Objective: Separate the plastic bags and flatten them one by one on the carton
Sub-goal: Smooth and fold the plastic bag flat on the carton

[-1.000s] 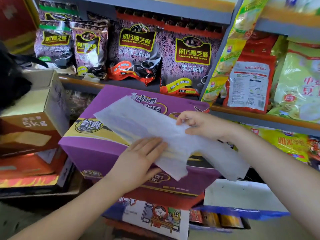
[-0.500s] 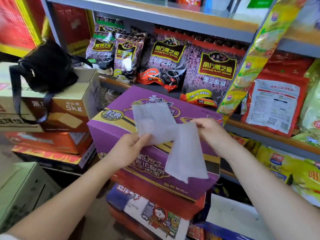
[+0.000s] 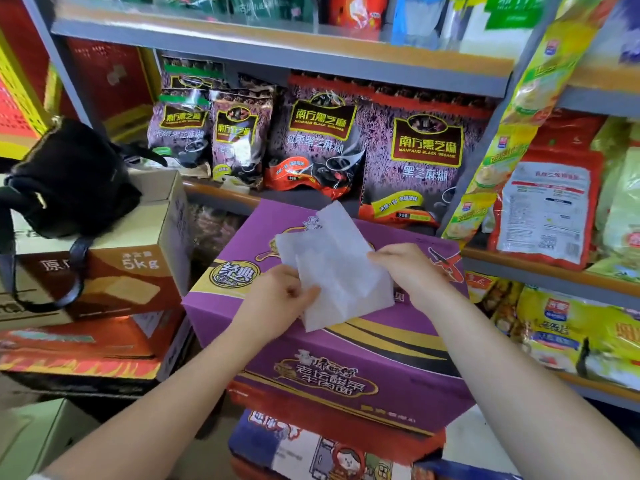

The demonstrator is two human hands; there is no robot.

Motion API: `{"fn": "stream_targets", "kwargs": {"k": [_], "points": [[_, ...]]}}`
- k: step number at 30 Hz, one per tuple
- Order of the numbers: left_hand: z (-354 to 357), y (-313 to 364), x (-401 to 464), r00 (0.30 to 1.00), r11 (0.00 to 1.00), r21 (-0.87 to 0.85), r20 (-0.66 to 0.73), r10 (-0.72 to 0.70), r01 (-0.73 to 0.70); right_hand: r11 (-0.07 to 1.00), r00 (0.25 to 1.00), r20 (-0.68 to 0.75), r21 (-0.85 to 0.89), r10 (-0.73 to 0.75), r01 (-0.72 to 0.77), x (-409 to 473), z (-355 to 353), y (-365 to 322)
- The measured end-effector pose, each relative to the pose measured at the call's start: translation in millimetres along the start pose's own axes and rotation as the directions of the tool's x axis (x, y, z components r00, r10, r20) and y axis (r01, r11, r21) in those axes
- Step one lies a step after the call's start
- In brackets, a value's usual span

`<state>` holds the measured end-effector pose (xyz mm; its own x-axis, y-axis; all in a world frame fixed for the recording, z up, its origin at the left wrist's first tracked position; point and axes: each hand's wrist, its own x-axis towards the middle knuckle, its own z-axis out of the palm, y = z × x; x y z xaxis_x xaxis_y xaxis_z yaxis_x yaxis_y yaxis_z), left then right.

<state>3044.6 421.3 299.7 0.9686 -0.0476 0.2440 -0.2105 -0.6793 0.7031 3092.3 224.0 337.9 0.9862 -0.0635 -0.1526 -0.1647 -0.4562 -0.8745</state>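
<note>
While both hands meet at the centre of the frame, the left hand (image 3: 277, 296) pinches the lower left edge of the white plastic bags (image 3: 332, 268) between thumb and curled fingers, and the right hand (image 3: 412, 271) pinches their right edge. Bunched and folded, the bags sit lifted just above the top of the purple carton (image 3: 346, 358). At left, a black bag (image 3: 69, 178) rests on a brown box (image 3: 138, 268).

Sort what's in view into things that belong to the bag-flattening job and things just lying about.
Part of the job:
plastic bags
purple carton
left hand
right hand

Just lying about:
black handbag
brown box
sesame packets
shelf
</note>
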Motion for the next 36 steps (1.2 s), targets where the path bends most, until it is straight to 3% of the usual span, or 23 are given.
{"fn": "stream_targets", "kwargs": {"k": [3,7,10,13,16,19,22,26,29,31,34,36], "points": [[1.7,-6.9,0.3,0.998,0.998,0.038,-0.004,0.058,-0.057,0.970,0.996,-0.061,-0.229,0.065,-0.077,8.5,8.6,0.7],[4.9,-9.6,-1.0,0.982,0.974,0.145,-0.053,0.182,-0.173,0.884,0.991,-0.126,-0.457,0.045,-0.099,12.3,22.3,-0.6],[1.0,-9.7,11.0,0.937,0.908,0.242,0.164,0.309,-0.342,0.836,0.993,-0.121,-0.543,0.014,-0.078,14.8,30.0,-0.5],[-1.8,-3.7,23.7,0.872,0.914,0.175,0.409,0.270,-0.365,0.795,0.991,-0.122,-0.606,-0.060,-0.026,11.8,35.6,3.2],[3.2,-4.8,30.6,0.885,0.917,0.181,0.380,0.269,-0.356,0.768,0.984,-0.120,-0.639,-0.130,0.024,6.6,36.5,4.0],[6.2,-1.7,38.6,0.893,0.869,0.279,0.318,0.319,-0.410,0.772,0.979,-0.143,-0.635,-0.146,0.022,3.3,35.6,4.3],[4.8,7.9,64.0,0.910,0.851,0.362,0.310,0.275,-0.380,0.794,0.980,-0.153,-0.608,-0.129,0.009,2.3,35.7,4.3],[3.6,-2.3,97.8,0.935,0.948,0.209,0.314,0.167,-0.239,0.901,0.982,-0.163,-0.434,-0.100,0.020,-1.1,32.1,3.9],[-0.2,0.4,78.3,0.976,0.999,-0.020,0.210,0.054,-0.051,0.981,0.980,-0.174,-0.183,-0.098,0.066,-9.0,26.3,6.5],[-2.7,6.9,55.4,0.987,0.995,-0.088,0.151,0.049,-0.036,0.996,0.979,-0.191,-0.070,-0.076,0.064,-14.1,22.9,6.0],[-2.7,11.8,33.6,0.969,0.997,0.043,0.243,0.048,-0.060,0.999,0.986,-0.166,-0.033,-0.028,0.023,-13.9,19.7,4.5],[1.0,11.3,28.5,0.972,0.984,0.153,0.230,0.056,-0.093,0.996,0.992,-0.120,-0.074,0.032,-0.041,-12.3,18.8,2.3]]}}
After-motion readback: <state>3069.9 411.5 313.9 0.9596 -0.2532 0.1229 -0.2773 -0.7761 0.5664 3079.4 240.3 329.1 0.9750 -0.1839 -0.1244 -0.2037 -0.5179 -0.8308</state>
